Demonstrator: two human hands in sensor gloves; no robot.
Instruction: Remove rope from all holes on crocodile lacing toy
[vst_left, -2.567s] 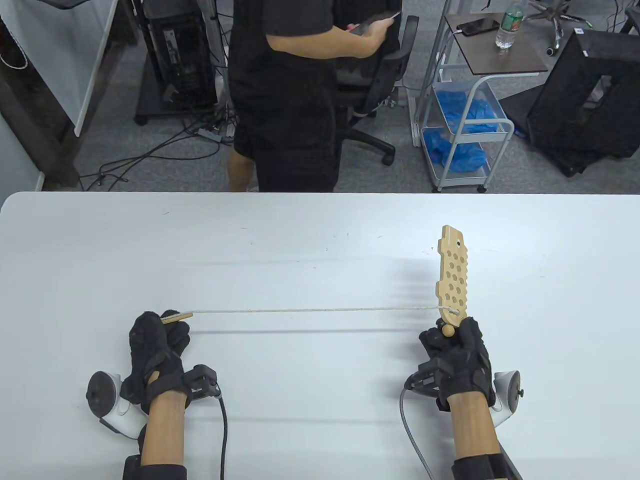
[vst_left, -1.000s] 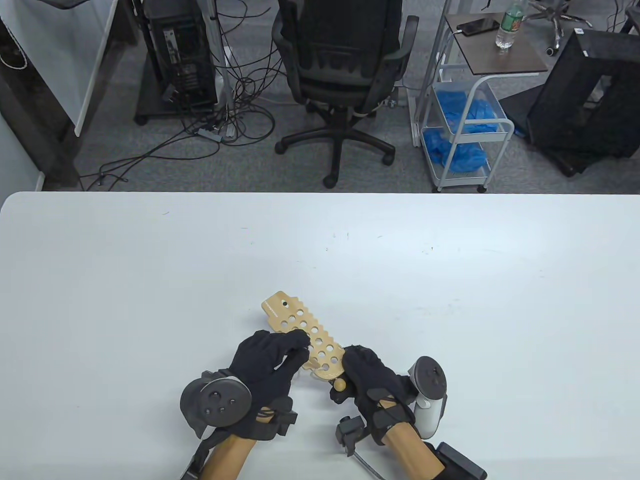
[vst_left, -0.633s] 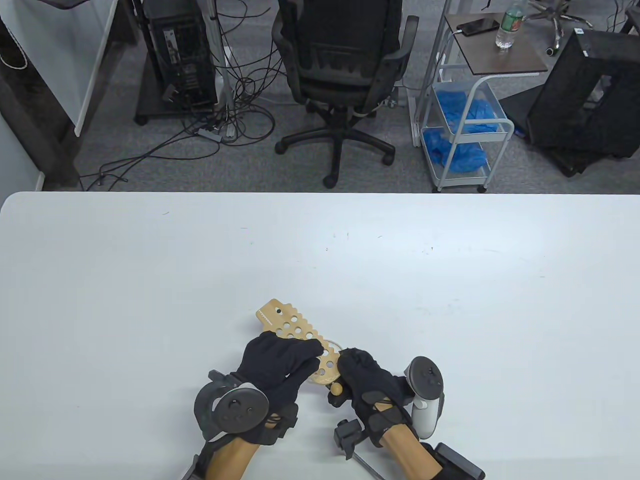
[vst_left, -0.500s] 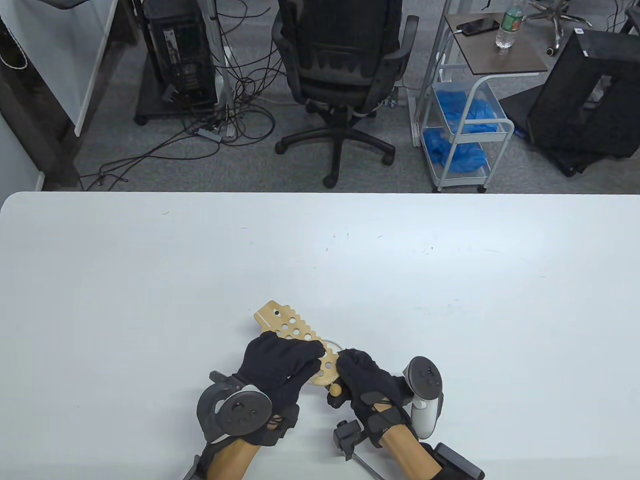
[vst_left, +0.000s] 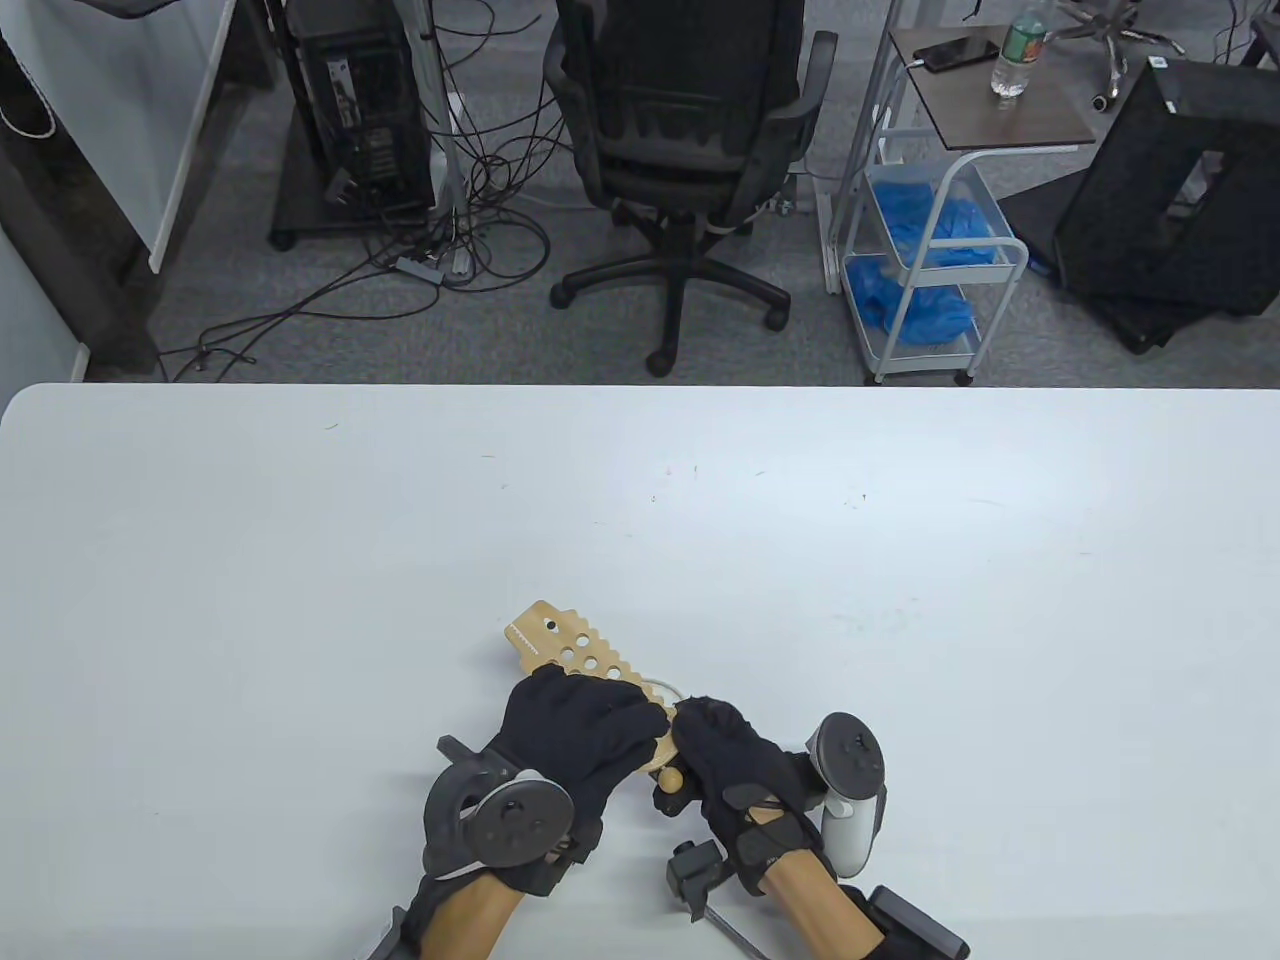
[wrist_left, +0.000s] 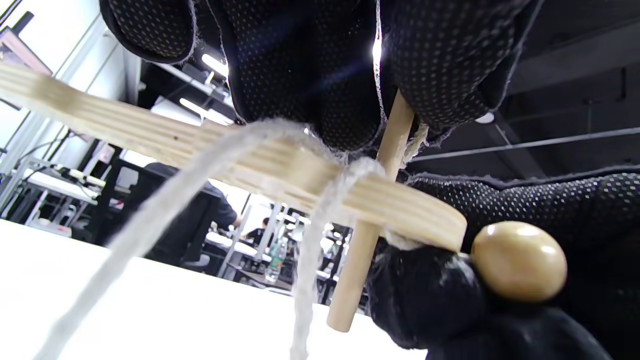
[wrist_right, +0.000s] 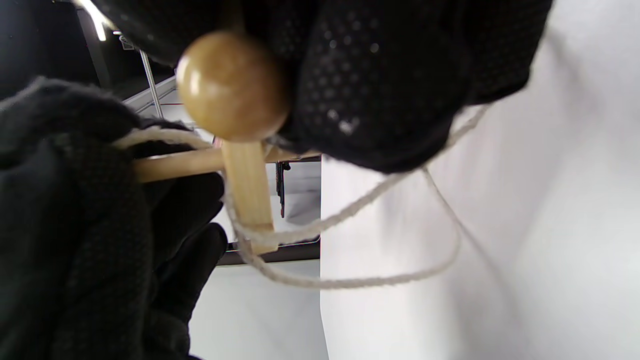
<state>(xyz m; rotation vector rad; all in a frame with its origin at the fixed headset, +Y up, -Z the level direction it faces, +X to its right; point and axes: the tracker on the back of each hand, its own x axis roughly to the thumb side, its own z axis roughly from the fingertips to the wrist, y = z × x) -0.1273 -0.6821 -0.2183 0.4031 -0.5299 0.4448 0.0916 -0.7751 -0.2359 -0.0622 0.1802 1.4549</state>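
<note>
The wooden crocodile board (vst_left: 556, 636), full of round holes, hangs tilted over the table's front middle. My right hand (vst_left: 692, 738) grips its tail end beside the round wooden bead (vst_left: 673, 775). My left hand (vst_left: 640, 716) covers the holes near the tail and pinches the wooden needle (wrist_left: 371, 220), which is pushed through a hole in the board (wrist_left: 190, 150). The white rope (wrist_left: 165, 210) hangs slack from the board, and a loop of rope (wrist_right: 380, 277) droops towards the table. The bead (wrist_right: 232, 85) sits under my right fingers (wrist_right: 400, 75). My left glove (wrist_right: 75, 225) holds the needle (wrist_right: 175, 165).
The white table (vst_left: 900, 600) stretches wide on all sides of the hands. Beyond its far edge stand an office chair (vst_left: 685, 130), a cart with blue bags (vst_left: 930, 260) and a computer tower (vst_left: 360, 110) with floor cables.
The hands, once far apart with the rope taut, have come together at the front middle. Over the last second my left hand slid right along the holes towards the tail. A standing person has left.
</note>
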